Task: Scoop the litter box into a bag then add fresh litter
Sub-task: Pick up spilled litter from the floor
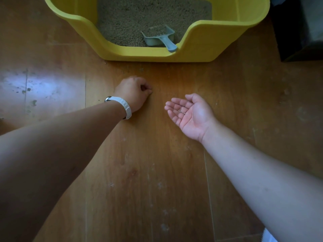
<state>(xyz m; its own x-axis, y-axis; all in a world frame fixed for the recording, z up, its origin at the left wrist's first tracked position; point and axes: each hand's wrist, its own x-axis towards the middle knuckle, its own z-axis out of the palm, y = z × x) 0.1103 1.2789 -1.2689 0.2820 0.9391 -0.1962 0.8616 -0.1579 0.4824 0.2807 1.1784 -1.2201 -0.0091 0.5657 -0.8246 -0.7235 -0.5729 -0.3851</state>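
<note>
Above floor (157,172) — left hand (134,92) curled, right hand (189,115) palm-up

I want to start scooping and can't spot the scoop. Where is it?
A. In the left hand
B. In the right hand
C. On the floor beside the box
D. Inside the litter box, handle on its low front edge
D: the scoop lies on the litter in the yellow litter box, its handle leaning on the front edge.
</note>
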